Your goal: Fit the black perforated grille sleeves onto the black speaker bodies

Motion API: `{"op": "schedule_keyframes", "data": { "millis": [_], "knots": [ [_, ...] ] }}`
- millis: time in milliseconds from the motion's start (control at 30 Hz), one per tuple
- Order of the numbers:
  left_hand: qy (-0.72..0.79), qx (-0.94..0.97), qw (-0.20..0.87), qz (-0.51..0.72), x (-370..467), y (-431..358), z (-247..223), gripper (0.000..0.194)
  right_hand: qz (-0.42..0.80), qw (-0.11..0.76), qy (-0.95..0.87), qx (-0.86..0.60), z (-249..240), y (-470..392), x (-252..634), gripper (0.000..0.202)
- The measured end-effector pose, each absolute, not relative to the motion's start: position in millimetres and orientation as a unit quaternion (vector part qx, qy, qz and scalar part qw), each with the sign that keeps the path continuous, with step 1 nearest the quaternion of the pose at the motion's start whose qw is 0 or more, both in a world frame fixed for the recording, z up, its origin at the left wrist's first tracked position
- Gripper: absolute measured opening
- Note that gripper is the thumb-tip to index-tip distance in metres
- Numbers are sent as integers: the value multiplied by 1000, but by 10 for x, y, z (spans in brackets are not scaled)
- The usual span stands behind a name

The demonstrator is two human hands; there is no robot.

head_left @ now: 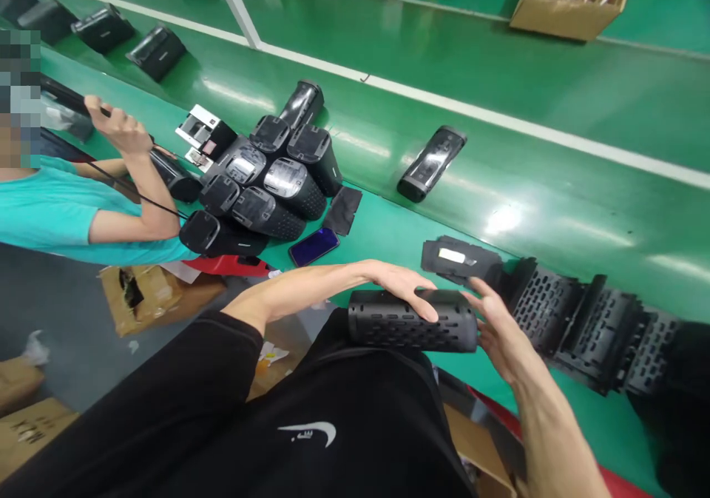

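A black slotted casing (388, 325) lies lengthwise across the table's near edge, against the person's body. My left hand (404, 283) rests over its top, the thumb on the slotted face and the other fingers behind it. At the casing's right end is my right hand (496, 320), its fingers spread along the end and partly hidden. Just beyond the casing lies a flat black part (482, 260) with a white label. Several slotted black panels (546, 302) stand in a row to the right.
Several black housings (285, 180) crowd the left of the green table beside a phone (313, 247) and a black plate (344, 209). Another housing (433, 163) lies on the green belt. A person in a teal shirt (49, 209) works at the left. Cartons (160, 302) stand below.
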State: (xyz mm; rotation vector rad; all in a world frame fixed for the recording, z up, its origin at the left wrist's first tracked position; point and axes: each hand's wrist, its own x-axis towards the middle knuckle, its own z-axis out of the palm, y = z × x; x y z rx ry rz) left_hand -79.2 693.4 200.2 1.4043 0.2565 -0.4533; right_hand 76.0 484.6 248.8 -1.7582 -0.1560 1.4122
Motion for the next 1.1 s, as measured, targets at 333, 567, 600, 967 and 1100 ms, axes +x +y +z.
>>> {"op": "schedule_keyframes", "data": {
  "millis": [333, 567, 600, 967, 1100],
  "knots": [
    [264, 377, 829, -316, -1702, 7109, 1785, 70, 641, 388, 187, -635, 2019, 4349, 443, 55],
    [422, 399, 790, -199, -1688, 6752, 1970, 55, 650, 406, 195, -612, 2122, 4309, 471, 68],
    [416, 407, 793, -179, -1694, 6721, 1989, 55, 649, 412, 188, -611, 2172, 4296, 459, 71],
    [330, 534, 777, -49, -1983, 6546, 2164, 65, 544, 506, 102, -661, 2368, 4124, 68, 68],
    [327, 530, 781, -50, -1981, 6544, 2113, 69, 548, 503, 85, -663, 2332, 4102, 130, 78]
  ]
}}
